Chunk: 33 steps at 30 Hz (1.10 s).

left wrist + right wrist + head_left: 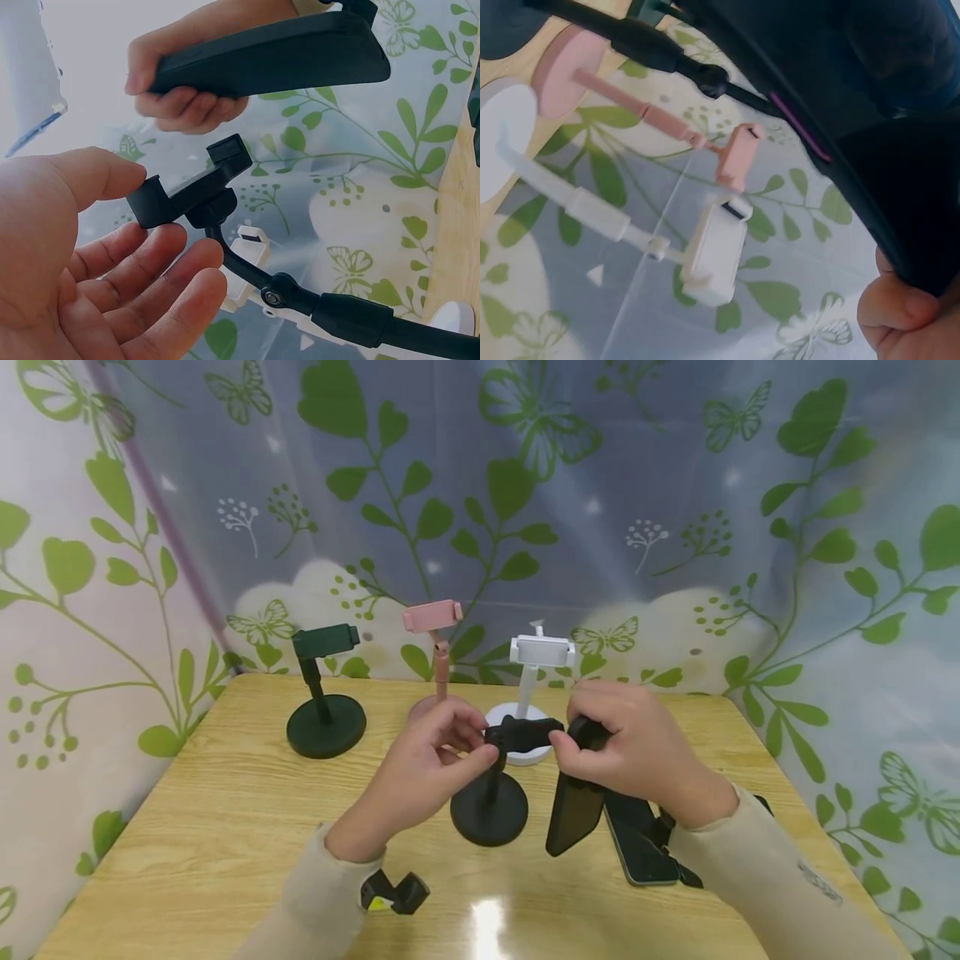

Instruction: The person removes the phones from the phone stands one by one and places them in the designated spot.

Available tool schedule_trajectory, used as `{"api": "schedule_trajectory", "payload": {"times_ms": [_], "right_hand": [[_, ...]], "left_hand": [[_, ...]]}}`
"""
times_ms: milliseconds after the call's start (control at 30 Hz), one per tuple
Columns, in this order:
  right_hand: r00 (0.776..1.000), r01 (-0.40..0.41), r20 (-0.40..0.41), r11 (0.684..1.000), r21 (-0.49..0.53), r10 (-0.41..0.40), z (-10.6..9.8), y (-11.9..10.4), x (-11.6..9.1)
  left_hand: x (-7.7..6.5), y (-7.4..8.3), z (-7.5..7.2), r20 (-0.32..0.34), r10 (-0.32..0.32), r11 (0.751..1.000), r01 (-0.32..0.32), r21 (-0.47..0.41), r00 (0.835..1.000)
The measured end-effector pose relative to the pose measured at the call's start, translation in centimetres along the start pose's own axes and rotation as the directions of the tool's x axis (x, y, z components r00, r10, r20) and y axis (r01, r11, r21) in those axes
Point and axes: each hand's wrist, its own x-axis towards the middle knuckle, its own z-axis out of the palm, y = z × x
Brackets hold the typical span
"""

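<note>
My left hand pinches one end of the clamp of a black phone stand between thumb and index finger. The other fingers spread below the clamp in the left wrist view. In my right hand is a dark smartphone, gripped at one end and held above the table, close to the clamp. From the right wrist, the phone fills much of the picture and hides part of the black stand. The clamp holds nothing and lies apart from the phone in the left wrist view.
Behind my hands stand a white phone stand, a pink one and a dark green one. Another smartphone lies on the wooden table, partly under my right forearm. A leaf-patterned curtain hangs behind.
</note>
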Motion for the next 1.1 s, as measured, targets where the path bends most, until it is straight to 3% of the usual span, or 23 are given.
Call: {"api": "schedule_trajectory", "payload": {"times_ms": [267,600,767,967,1033,1100], "right_hand": [[0.999,-0.051,-0.007,0.995,-0.082,0.05,-1.6,1.5,-2.2],[0.981,-0.194,-0.005,0.969,-0.151,0.195,-3.3,4.6,-5.3],[0.942,-0.332,-0.006,0.932,-0.147,0.335,-3.9,6.7,-6.4],[0.904,-0.423,-0.034,0.881,-0.211,0.426,-4.4,9.7,-7.8],[0.875,-0.478,-0.04,0.85,-0.221,0.482,-4.6,10.7,-8.2],[0.826,-0.557,-0.047,0.801,-0.219,0.562,-4.8,11.7,-8.6]], "left_hand": [[0.0,0.1,0.0,0.003,-0.002,1.0,0.002,-0.001,1.0],[0.1,0.2,0.0,-0.032,0.006,1.0,-0.005,0.029,0.999],[0.0,0.1,-0.3,-0.055,0.021,1.0,-0.021,0.016,0.998],[0.0,0.0,-0.2,-0.052,0.028,0.999,-0.027,0.02,0.998],[0.0,0.1,-0.2,-0.052,0.026,0.999,-0.025,0.019,0.998],[0.0,0.2,-0.2,-0.052,0.025,0.999,-0.024,0.021,0.998]]}}
